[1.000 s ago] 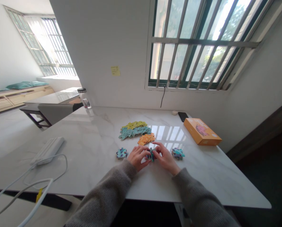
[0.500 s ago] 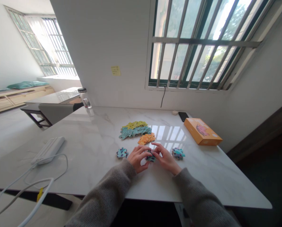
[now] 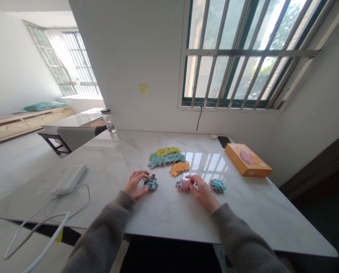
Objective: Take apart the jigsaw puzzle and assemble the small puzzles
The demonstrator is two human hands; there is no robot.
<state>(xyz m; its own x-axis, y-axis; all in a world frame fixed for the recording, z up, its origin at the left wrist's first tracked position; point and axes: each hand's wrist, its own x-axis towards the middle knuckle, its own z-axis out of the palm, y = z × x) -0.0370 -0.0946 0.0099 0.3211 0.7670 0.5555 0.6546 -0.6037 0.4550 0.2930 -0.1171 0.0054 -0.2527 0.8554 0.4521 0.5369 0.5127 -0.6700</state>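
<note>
My left hand [image 3: 134, 185] grips a joined cluster of jigsaw pieces [image 3: 151, 184] by its left side, on the marble surface [image 3: 163, 216]. My right hand [image 3: 202, 192] lies over a second cluster of pieces [image 3: 182, 185], fingertips [image 3: 191, 178] touching it; whether it grasps, I cannot tell. A third cluster [image 3: 218, 186] sits just right of that hand. Beyond the hands lie a yellow pile [image 3: 166, 151], a teal pile [image 3: 166, 160] and an orange pile [image 3: 180, 168] of loose pieces. Farther right is an orange box [image 3: 248, 160].
</note>
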